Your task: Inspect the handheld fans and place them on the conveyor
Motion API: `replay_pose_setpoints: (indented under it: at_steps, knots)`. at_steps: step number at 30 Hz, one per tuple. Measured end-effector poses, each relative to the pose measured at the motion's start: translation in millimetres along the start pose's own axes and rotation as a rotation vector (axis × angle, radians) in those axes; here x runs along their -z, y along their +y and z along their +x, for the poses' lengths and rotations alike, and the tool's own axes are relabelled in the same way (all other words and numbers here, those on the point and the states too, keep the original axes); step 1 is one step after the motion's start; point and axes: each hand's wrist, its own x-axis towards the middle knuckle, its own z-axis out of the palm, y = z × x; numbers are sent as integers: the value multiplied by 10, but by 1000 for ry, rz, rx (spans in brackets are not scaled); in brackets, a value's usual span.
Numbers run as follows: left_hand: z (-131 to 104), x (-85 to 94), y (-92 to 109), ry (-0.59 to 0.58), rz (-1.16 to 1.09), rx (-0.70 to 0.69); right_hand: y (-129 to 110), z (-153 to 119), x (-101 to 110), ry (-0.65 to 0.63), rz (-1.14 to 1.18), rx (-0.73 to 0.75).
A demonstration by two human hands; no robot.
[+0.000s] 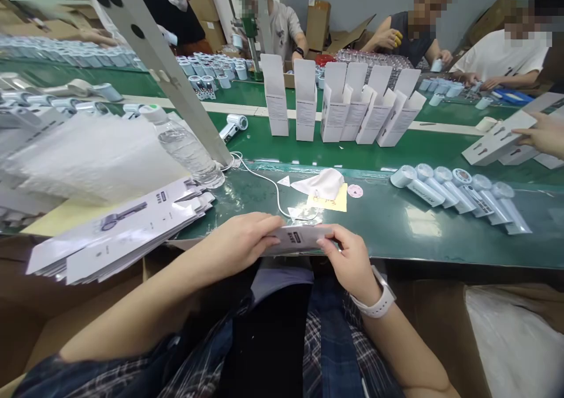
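A white printed carton (297,238) is held near the front edge of the green table (374,233). Fingers and thumb of my left hand (240,239) pinch its left end. At its right end, my right hand (348,257) grips it the same way. Left of my hands lies a stack of flat white cartons (127,225) with a device picture on them. Just beyond the held carton are a white cloth (324,182), a yellow paper (339,199) and a white cable (277,195).
Several open white boxes (277,113) stand on the green belt. Wrapped light-blue devices (462,195) lie in a row at right. A metal post (176,81) and plastic bottle (187,148) stand left. Another person's hand (546,134) touches cartons at far right.
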Motion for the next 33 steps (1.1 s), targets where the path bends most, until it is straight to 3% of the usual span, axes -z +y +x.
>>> replay_pose_setpoints:
  at_steps: [4, 7, 9, 11, 14, 18, 20, 23, 25, 28, 31, 33]
  knots:
    - [-90, 107, -62, -266, -245, -125, -146, -55, 85, -320, 35, 254]
    - [-147, 56, -89, -248, -229, -75, -160, -88, 78, -356, 4, 409]
    - [-187, -9, -61, -108, -170, -33, -113, -115, 20, -231, -25, 416]
    - [-225, -71, 15, 28, -125, -27, -47, -152, -76, -11, -44, 350]
    - [-244, -156, 169, 74, -123, -133, 27, -208, -226, 252, -3, 239]
    - [-197, -263, 234, 69, -122, -269, 13, -216, -256, 295, -31, 208]
    - [-182, -292, 178, 89, -154, -277, 0, -190, -207, 272, -22, 208]
    - [-195, -294, 84, 167, -268, -244, 45, -148, -155, 181, 237, 137]
    - [-210, -283, 68, 196, -357, -237, 105, -133, -159, 36, 416, 45]
    - [-206, -281, 106, 179, -397, -268, 165, -132, -184, -180, 496, -54]
    - [-179, -325, 119, 155, -347, -250, 146, -129, -160, -187, 465, -36]
    - [-171, -382, 83, 181, -384, -228, 117, -122, -114, -146, 374, 78]
